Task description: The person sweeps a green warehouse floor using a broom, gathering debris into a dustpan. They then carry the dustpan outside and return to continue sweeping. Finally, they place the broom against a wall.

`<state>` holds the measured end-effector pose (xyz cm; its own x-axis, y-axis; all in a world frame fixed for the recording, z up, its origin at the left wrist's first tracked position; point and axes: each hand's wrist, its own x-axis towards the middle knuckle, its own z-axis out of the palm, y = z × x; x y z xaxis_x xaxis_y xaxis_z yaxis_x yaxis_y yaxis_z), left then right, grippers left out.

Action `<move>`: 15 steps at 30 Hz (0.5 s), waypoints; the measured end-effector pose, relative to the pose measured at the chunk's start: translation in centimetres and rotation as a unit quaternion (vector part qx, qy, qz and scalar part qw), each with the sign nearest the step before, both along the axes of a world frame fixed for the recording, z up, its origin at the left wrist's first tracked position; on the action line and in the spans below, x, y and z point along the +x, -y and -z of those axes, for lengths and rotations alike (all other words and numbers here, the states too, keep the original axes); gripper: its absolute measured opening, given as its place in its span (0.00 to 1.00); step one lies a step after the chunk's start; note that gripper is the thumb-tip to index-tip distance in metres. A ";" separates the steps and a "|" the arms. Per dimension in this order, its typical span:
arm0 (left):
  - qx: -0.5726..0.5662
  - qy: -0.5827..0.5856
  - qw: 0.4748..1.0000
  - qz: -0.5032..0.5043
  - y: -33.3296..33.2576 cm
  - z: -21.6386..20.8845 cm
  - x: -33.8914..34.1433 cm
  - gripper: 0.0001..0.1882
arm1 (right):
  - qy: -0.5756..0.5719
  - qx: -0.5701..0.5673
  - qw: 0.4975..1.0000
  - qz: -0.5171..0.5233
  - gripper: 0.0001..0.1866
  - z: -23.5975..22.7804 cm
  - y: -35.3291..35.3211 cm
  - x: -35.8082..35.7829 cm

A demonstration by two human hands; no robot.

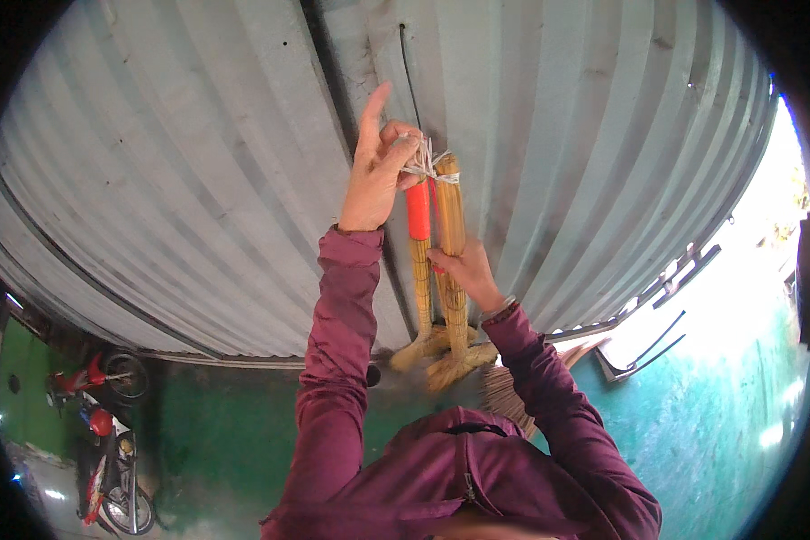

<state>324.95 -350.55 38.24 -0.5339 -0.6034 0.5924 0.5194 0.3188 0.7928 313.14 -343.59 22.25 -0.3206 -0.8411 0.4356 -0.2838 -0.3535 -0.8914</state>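
Note:
Two straw hand brooms hang upright against the ribbed metal wall. A broom with a red-wrapped handle (418,211) is on the left, and a broom with a tan handle (451,211) is beside it on the right. White string ties (445,176) loop around the handle tops. My left hand (380,171) pinches the white string at the top of the red-wrapped handle, its index finger pointing up. A thin dark wire (409,76) runs from a hole in the wall down to that hand. Lower down, my right hand (471,272) grips the tan-handled broom.
The ribbed metal wall (198,180) fills the upper view. Below it is a green floor (234,423). Brown bristles of another broom (506,396) show behind my right forearm. Red motorcycles (108,450) stand at lower left. A metal frame (616,369) lies at right, near a bright opening.

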 end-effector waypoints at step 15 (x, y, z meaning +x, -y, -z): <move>-0.329 0.078 0.865 -0.371 5.5 1.6 -3.4 0.27 | 0.003 0.049 0.993 0.107 0.20 0.3 3.6 0.1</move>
<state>321.55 -356.07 36.66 -0.2490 -0.3732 0.8937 -0.1176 0.9276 0.3546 313.27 -347.16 21.96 -0.4991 -0.7917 0.3524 -0.3386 -0.1962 -0.9202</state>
